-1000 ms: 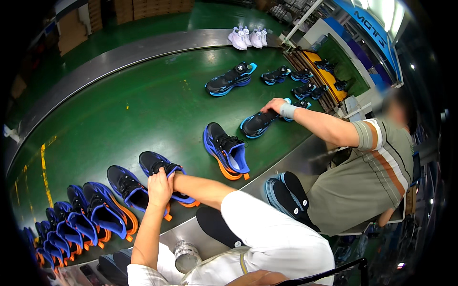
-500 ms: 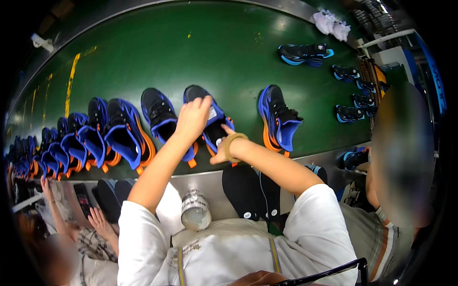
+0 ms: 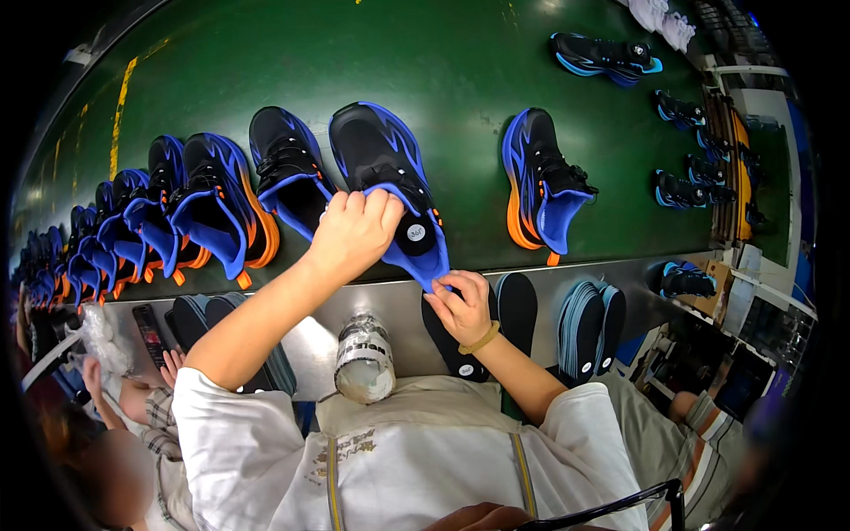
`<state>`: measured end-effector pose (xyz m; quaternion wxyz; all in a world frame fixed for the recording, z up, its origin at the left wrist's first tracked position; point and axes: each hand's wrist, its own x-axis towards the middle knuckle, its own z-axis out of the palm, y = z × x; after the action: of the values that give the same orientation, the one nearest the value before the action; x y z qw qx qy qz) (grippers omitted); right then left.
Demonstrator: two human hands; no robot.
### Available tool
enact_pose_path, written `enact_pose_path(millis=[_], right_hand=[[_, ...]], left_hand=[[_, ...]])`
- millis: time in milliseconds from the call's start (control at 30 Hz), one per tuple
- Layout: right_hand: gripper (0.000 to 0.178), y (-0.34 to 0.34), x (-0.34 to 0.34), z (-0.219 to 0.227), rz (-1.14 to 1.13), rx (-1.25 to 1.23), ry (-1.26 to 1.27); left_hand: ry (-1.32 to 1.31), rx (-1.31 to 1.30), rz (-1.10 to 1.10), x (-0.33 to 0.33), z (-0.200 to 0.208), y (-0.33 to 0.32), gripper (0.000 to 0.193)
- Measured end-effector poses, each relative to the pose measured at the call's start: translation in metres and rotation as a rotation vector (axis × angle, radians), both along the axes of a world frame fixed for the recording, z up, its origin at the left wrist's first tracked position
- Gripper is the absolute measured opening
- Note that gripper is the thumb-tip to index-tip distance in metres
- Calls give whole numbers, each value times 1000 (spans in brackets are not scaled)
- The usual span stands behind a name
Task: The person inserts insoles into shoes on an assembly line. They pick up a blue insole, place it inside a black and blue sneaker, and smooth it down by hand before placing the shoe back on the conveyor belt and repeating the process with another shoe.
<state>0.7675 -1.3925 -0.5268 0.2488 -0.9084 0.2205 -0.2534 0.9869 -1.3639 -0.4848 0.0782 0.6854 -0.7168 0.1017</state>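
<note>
We see both hands at one black shoe with blue lining [image 3: 376, 146], which lies on the green surface [image 3: 425, 53] with its toe pointing away and its heel at the near edge. The left hand [image 3: 363, 232] is curled closed over the tongue and collar, knuckles up, though we cannot tell exactly how its hidden fingertips sit. The right hand [image 3: 462, 308], below a tan wristband [image 3: 480, 339], pinches the heel collar between thumb and fingers. Between the hands, in the shoe's opening, we make out a round white sticker [image 3: 416, 233] on a black inner sole. Just to the left stands a matching shoe [image 3: 285, 142], and beyond it a row of similar shoes [image 3: 212, 164] runs leftward; another orange-heeled shoe [image 3: 536, 146] stands apart on the right. Along the metal ledge [image 3: 305, 323] nearer the body, we find a cylindrical container [image 3: 365, 367], loose black insoles [image 3: 516, 314] partly behind the right hand, a stack of insoles [image 3: 580, 327] to the right and a phone [image 3: 150, 332] to the left, near a co-worker's hand [image 3: 173, 365].
</note>
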Motion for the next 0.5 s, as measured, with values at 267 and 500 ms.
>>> enact_pose_path(millis=[267, 500], right_hand=[[17, -35, 42, 42, 16, -79, 59], [18, -43, 26, 27, -73, 173, 40]], left_hand=[[-86, 263, -166, 37, -8, -40, 7], [1285, 239, 74, 25, 62, -48, 6]])
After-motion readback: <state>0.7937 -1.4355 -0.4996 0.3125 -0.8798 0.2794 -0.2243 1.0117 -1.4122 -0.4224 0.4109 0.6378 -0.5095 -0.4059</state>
